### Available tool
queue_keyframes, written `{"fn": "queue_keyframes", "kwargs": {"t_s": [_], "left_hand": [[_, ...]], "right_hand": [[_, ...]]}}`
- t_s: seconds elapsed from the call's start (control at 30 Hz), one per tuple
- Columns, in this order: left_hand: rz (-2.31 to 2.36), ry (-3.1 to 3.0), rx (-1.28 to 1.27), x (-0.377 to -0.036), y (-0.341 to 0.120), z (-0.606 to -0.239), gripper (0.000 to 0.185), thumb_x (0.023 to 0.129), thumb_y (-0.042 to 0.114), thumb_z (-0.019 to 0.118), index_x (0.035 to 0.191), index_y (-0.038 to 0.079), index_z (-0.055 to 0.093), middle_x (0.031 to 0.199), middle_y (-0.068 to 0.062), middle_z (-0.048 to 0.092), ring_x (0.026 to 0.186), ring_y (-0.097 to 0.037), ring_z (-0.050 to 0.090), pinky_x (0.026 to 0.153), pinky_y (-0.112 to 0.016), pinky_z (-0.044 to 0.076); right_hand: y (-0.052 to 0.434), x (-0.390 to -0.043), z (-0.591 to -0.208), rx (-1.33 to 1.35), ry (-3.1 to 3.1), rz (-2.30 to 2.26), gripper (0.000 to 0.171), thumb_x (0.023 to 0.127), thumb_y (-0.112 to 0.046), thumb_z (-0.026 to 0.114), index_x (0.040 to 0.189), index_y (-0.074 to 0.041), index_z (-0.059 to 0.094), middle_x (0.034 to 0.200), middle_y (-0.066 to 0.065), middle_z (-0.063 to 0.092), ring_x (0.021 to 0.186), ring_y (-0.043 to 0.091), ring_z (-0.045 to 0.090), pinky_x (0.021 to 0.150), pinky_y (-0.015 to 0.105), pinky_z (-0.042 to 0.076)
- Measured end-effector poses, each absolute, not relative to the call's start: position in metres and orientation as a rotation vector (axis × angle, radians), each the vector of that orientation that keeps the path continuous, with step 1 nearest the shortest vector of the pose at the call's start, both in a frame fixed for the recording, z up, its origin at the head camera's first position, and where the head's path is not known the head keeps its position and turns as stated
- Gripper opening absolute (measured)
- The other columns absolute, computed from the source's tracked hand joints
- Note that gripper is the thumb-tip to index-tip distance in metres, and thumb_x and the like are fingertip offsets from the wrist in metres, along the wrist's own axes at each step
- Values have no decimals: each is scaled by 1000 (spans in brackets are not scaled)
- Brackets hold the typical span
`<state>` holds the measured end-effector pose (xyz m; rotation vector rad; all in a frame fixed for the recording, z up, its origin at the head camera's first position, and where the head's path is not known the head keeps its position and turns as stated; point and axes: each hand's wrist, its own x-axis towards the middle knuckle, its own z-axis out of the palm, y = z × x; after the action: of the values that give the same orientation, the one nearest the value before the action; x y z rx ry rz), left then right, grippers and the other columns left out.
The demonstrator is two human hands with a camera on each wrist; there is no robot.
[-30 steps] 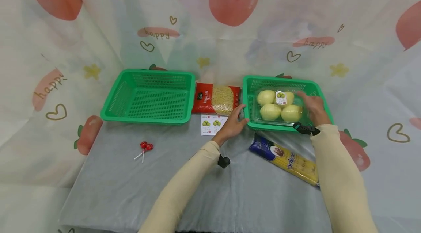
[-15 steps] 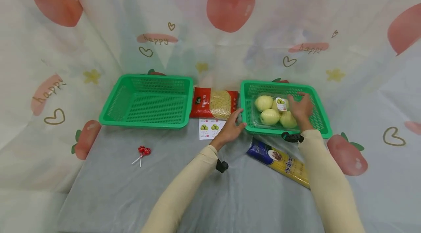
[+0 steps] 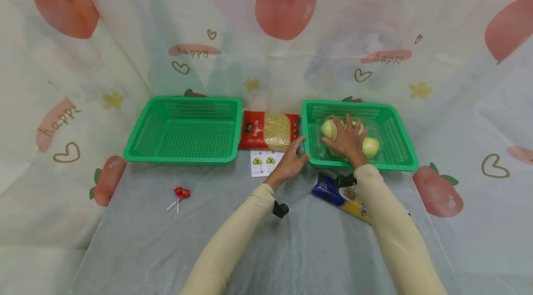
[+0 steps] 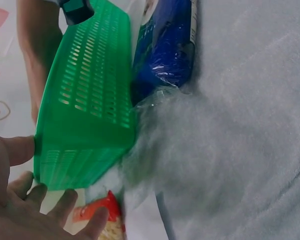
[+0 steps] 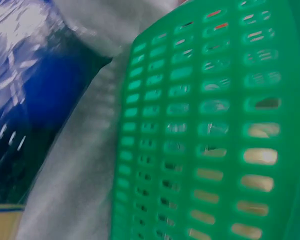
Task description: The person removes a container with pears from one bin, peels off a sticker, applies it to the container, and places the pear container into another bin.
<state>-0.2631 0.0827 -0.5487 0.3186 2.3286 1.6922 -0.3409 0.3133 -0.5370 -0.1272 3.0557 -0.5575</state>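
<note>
My right hand [image 3: 349, 142] lies with spread fingers over a clear plastic box [image 3: 376, 124] of pale yellow-green round fruits [image 3: 370, 147]. Its palm and fingers hide part of the fruit, and no label shows. The box sits inside the right green basket [image 3: 399, 147]. At that basket's front left corner is my left hand [image 3: 290, 161], thumb and fingertips touching the rim without curling round it. The left wrist view shows the thumb [image 4: 21, 150] against the rim and the other fingers spread beside the end wall. In the right wrist view the perforated basket wall [image 5: 190, 115] fills much of the picture, hiding the hand.
Another green basket [image 3: 195, 140] stands at the left. Between the baskets lie a red pasta bag [image 3: 268, 131] and a sheet of fruit labels [image 3: 262, 161]. A blue-and-yellow spaghetti pack [image 3: 341, 198] lies in front, partly under the right forearm. Two red lollipops [image 3: 181, 192] rest at front left.
My right hand has moved left from the right side of the fruit box onto its top, covering the white label seen before. My left hand stays at the basket corner.
</note>
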Motion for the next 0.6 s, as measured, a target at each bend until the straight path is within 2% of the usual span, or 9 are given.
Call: {"fn": "queue_keyframes", "kwargs": {"t_s": [0.3, 0.5, 0.6], "left_hand": [[1670, 2367, 344, -263, 83, -544, 64, 111, 24, 57, 169, 18, 30, 176, -6, 23, 158, -31, 32, 123, -53, 37], [1326, 2674, 454, -258, 70, -536, 64, 109, 33, 59, 167, 20, 34, 177, -2, 21, 162, -35, 22, 125, -66, 24], [1135, 2844, 594, -254, 57, -528, 63, 110, 34, 58, 167, 19, 35, 177, -2, 22, 161, -35, 24, 125, -68, 21]], "right_hand": [[319, -336, -533, -139, 3077, -625, 91, 97, -64, 64, 169, -21, 28, 174, 31, 5, 156, 62, -5, 115, 84, -9], [324, -316, -528, -163, 3075, -775, 90, 100, -64, 60, 170, -21, 24, 174, 29, 4, 157, 60, -7, 116, 82, -11], [323, -303, -522, -169, 3099, -766, 88, 101, -62, 59, 170, -20, 24, 174, 28, 7, 157, 60, -4, 116, 83, -8]]}}
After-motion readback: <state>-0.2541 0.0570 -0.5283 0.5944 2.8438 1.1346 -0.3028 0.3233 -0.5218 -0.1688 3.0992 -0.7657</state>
